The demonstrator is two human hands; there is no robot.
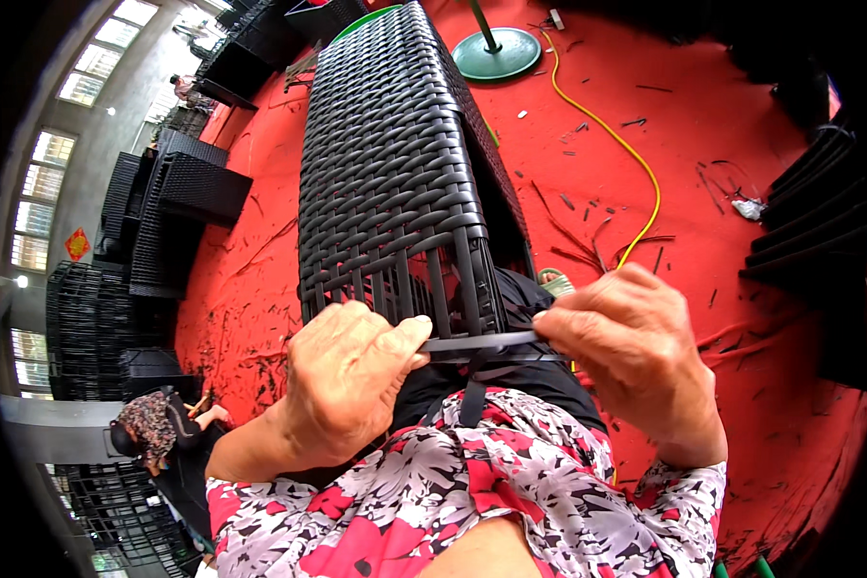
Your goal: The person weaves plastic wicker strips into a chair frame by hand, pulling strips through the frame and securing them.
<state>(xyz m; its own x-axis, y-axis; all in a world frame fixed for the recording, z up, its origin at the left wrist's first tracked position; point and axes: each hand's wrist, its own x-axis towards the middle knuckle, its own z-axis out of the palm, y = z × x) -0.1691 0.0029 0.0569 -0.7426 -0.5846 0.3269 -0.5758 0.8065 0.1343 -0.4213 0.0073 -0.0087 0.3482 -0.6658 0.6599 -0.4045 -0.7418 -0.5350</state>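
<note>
A dark grey strip of flat plastic wicker is stretched between my two hands, just above my lap. My left hand pinches its left end between thumb and fingers. At the other end, my right hand grips the strip with closed fingers. Right in front of me stands a black woven wicker piece, long and box-shaped, reaching away from my knees. Its far part is densely woven; at the near end bare upright slats show with gaps between them. The strip passes close to this unwoven end.
Red sheeting covers the floor, littered with wicker scraps. A yellow cord runs along my right, near a green round stand base. Black wicker pieces are stacked at left; another person crouches there. Dark stacked pieces stand far right.
</note>
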